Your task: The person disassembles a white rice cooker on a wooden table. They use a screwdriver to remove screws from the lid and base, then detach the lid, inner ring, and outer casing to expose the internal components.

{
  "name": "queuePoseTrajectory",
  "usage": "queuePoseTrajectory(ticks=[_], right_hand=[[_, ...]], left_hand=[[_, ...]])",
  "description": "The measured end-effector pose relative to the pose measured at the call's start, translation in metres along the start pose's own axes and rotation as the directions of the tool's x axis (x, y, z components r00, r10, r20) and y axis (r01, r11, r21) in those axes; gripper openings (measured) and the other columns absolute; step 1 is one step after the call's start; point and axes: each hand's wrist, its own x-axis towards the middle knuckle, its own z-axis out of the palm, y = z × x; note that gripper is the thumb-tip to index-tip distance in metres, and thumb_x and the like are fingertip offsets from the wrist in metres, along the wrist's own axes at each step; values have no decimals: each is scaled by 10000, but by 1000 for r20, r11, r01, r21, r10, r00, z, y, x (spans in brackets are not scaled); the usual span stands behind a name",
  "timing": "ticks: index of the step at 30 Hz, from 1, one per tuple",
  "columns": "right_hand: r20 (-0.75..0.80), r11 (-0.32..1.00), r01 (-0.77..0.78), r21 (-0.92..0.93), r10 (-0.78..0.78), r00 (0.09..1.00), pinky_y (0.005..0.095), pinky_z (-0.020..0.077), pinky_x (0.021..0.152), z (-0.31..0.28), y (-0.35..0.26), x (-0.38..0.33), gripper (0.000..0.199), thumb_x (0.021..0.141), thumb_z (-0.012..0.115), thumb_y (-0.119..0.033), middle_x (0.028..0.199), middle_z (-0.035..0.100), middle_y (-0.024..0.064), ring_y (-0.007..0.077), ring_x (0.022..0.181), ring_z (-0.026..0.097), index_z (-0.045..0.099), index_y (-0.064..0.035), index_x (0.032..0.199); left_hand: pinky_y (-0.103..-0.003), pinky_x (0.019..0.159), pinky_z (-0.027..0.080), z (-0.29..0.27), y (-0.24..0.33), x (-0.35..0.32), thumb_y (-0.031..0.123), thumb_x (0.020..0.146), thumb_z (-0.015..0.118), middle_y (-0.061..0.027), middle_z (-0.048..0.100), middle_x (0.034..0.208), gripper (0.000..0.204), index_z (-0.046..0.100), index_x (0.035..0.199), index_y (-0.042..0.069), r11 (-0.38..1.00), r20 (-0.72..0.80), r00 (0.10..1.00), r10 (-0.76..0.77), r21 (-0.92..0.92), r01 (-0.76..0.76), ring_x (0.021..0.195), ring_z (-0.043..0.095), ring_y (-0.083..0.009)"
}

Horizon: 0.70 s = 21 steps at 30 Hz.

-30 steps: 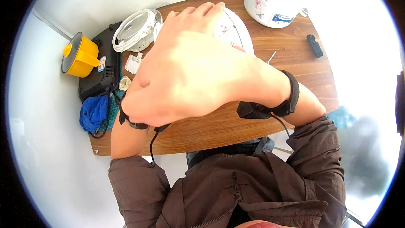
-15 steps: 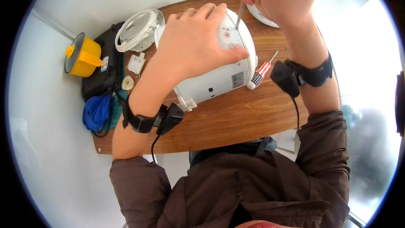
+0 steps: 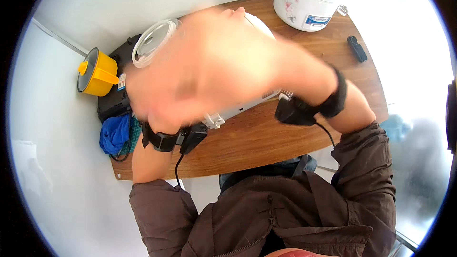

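Note:
My right hand [image 3: 223,62], smeared by motion, sweeps over a white rice cooker housing [image 3: 243,108] lying on its side. Whether it holds anything cannot be made out. Behind it my left hand [image 3: 238,12] is mostly covered; a few fingertips show at the housing's far edge, pressed over its top. A white hinge-like bracket [image 3: 215,121] juts from the housing's near left corner. Most of a screwdriver [image 3: 286,94] is hidden by my right forearm, with only part of its handle peeking out beside the housing.
A clear round lid with a white ring [image 3: 152,40] stands at the back left. Left of it are a yellow pot [image 3: 99,72], a black case and a blue cloth [image 3: 115,133]. At the back right are a white flowered rice cooker [image 3: 304,7] and a small black object [image 3: 357,49].
My right hand has swung left and nearer from the far right, now crossing my left hand. The metal rod it held upright against the housing no longer shows. The back-right rice cooker is uncovered.

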Motion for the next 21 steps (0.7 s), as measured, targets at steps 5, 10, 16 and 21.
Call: queuePoseTrajectory(ticks=[5,10,16,21], right_hand=[[-39,711,-117,694,199,979,263,422,527,-59,45,12,216,1021,554,-201,724,595,39,125,583,521,583,-96,835],[74,977,31,210,-48,996,452,494,543,12,10,8,229,907,646,-251,612,598,172,385,560,595,651,-89,746],[242,986,106,128,-134,961,429,420,545,17,-3,-12,272,798,735,-180,615,529,88,346,545,517,504,-100,679],[215,957,130,258,-188,959,424,432,548,30,0,-20,276,811,723,-190,610,535,74,315,553,550,501,-114,665]], left_hand=[[-441,1007,481,-8,22,22,565,832,779,-183,687,1226,687,676,1247,27,990,18,999,-32,-135,34,1165,621,-366],[-431,1054,465,9,2,0,588,846,729,-189,591,1424,846,542,1434,9,985,72,992,-102,-134,111,1341,548,-322],[-475,977,486,16,-2,7,385,860,707,-157,552,1481,813,431,1513,-13,994,51,993,-105,29,104,1261,604,-329],[-472,956,502,17,-2,4,530,835,731,-173,570,1459,909,450,1489,-36,992,30,992,-126,24,125,1244,614,-341]])
